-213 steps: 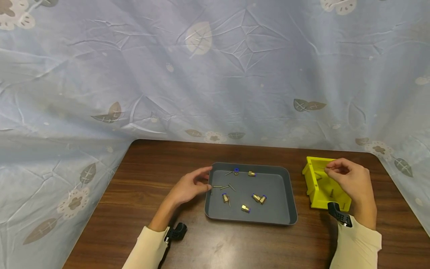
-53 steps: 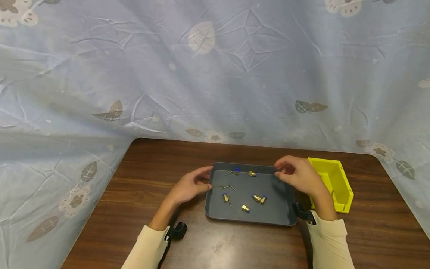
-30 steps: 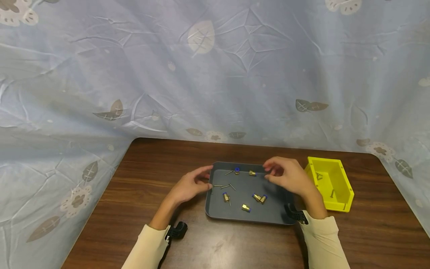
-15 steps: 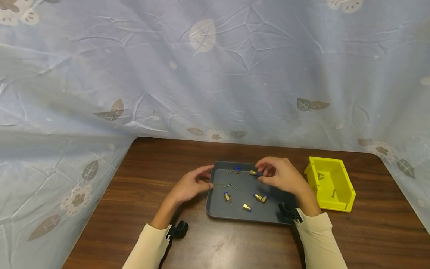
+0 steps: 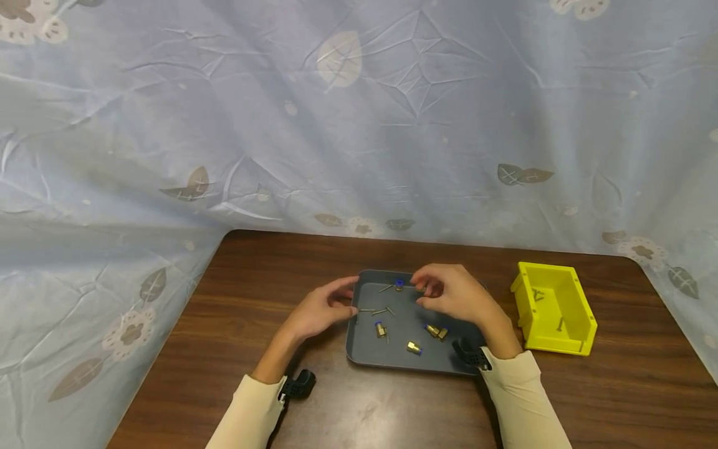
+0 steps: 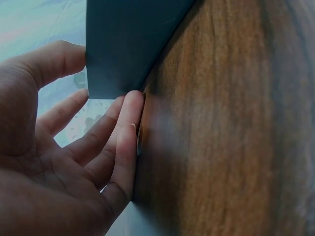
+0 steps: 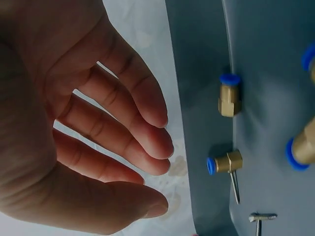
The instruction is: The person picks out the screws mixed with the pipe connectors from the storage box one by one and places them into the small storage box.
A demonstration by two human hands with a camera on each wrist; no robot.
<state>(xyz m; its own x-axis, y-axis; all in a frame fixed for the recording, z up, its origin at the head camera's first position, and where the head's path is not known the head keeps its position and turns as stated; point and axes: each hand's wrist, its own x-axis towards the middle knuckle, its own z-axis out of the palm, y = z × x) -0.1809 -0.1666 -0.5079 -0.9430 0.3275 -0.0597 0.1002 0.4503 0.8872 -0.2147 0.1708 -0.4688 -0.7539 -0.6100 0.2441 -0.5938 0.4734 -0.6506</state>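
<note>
L hand [image 5: 318,312] relaxed, fingers touching gray tray's [image 5: 404,315] L wall; R hand [image 5: 453,294] loosely curved over tray, thumb apart, nothing held; brass fittings [image 5: 414,347] in tray; prob. light, stiff, slick; best pinched at hex ends [image 7: 230,108], not blue collars [image 7: 230,79].

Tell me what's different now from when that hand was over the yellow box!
The right hand moved left, away from the yellow box, and is now above the gray tray. Back then it seemed to pinch something thin; now its fingers hold nothing. The left hand stayed at the tray's left end, and the box and the brass fittings stayed put.
</note>
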